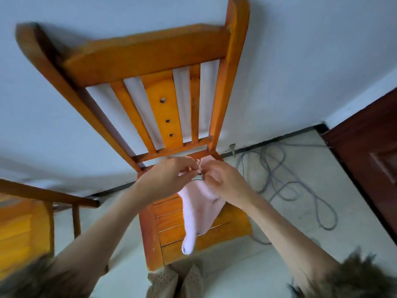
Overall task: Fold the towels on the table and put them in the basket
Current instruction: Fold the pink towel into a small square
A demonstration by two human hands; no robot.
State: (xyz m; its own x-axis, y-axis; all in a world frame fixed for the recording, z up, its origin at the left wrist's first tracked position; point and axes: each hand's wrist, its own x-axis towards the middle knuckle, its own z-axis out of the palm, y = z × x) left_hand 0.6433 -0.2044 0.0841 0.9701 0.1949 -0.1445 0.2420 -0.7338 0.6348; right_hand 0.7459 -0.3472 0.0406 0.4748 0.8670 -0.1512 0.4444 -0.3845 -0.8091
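Towel (200, 209) hangs over chair (171, 220) seat; left hand (169, 179) and right hand (223, 181), 2 grips touching, pinch its top edge.

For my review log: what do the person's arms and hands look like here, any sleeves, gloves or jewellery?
Both arms are bare from the lower frame edge to the wrists. The left hand and right hand wear no gloves; no watch or bracelet shows at either wrist, and rings cannot be made out. No sleeve is clearly visible; blurred brownish material sits at the bottom corners.
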